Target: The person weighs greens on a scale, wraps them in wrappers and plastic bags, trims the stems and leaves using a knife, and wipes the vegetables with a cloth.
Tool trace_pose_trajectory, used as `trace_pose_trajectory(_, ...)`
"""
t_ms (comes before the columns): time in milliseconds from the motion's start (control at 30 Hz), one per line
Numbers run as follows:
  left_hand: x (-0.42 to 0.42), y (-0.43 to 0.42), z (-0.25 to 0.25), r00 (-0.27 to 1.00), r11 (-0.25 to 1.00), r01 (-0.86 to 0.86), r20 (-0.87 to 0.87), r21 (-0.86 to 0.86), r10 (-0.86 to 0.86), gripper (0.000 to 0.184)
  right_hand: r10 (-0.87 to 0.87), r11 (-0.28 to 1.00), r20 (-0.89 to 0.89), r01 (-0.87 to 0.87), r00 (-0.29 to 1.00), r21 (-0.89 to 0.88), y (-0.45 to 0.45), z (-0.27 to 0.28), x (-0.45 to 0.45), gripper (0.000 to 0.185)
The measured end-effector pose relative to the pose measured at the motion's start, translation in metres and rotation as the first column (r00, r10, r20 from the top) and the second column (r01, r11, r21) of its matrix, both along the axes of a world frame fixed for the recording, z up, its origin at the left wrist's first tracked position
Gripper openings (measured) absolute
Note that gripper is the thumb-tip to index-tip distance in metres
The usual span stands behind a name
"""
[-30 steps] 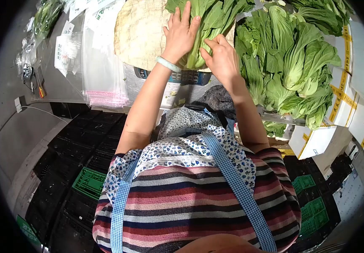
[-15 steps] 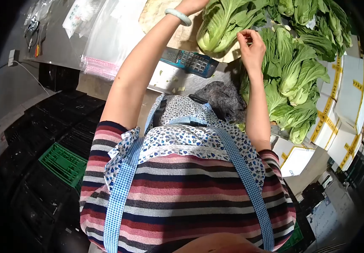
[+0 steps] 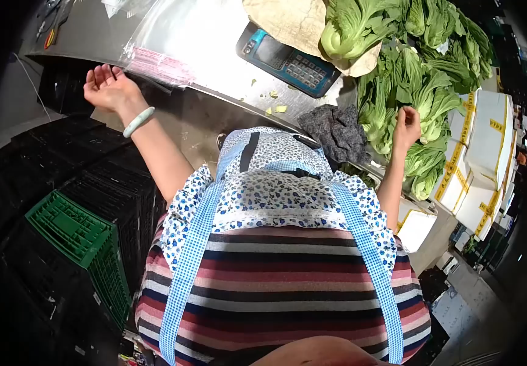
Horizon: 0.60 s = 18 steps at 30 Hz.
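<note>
My left hand [image 3: 114, 90] is off the table's left front edge, palm up and open, its fingers loosely bent with nothing in them. Close beside it lies a stack of clear plastic bags [image 3: 161, 66] with pink edges. My right hand [image 3: 407, 127] is over the leafy mustard greens [image 3: 431, 91] on the right, its fingers curled in and no object showing in them. A single head of greens [image 3: 355, 30] rests on the tan pan [image 3: 288, 21] of a scale, whose blue keypad panel [image 3: 291, 64] faces me.
A dark grey cloth [image 3: 336, 131] lies at the table's front edge. White foam boxes [image 3: 483, 140] with yellow tape stand at the right. Black crates and a green crate [image 3: 71, 229] are stacked at the left. Orange-handled scissors [image 3: 50, 38] lie at the far left.
My left hand has moved from the scale, left and towards me, to beside the plastic bags. My right hand has drawn away from the head on the scale towards the greens on the right.
</note>
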State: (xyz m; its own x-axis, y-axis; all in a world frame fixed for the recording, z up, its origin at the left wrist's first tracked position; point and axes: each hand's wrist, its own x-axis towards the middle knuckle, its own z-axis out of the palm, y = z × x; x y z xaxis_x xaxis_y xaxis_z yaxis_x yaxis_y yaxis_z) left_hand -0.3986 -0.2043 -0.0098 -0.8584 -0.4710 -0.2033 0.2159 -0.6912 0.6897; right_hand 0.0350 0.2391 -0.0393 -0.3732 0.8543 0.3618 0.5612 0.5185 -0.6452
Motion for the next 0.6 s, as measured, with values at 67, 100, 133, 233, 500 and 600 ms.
trace_pose_trajectory(67,0.004,-0.034,0.009,0.998,0.997,-0.063,-0.009,0.038,0.064,0.02,-0.073,0.997,0.02,0.074,0.997,-0.018,-0.015,0.006,0.024,0.011)
trace_pose_trajectory(100,0.002,-0.033,0.002,0.998,0.997,-0.058,-0.01,0.053,0.058,0.02,-0.108,0.993,0.005,0.108,0.994,-0.052,-0.01,0.0,0.034,0.011)
trace_pose_trajectory(133,0.003,-0.047,0.003,0.998,0.997,-0.056,-0.025,0.056,0.058,0.02,-0.106,0.994,0.004,0.106,0.994,-0.032,-0.023,0.004,0.037,0.011)
trace_pose_trajectory(233,0.005,-0.091,0.0,0.998,0.997,-0.04,-0.047,0.071,0.043,0.019,-0.138,0.982,-0.122,0.12,0.983,-0.149,-0.049,0.008,0.038,0.011)
trace_pose_trajectory(500,0.01,-0.14,-0.045,0.999,0.991,-0.047,0.028,0.124,0.044,0.019,-0.136,0.906,-0.211,0.036,0.968,-0.421,-0.066,-0.012,0.009,0.015)
trace_pose_trajectory(600,0.015,-0.085,-0.051,0.986,0.995,0.103,0.131,0.014,-0.104,0.017,-0.228,0.809,-0.323,-0.005,0.918,-0.587,-0.068,-0.002,-0.036,0.025)
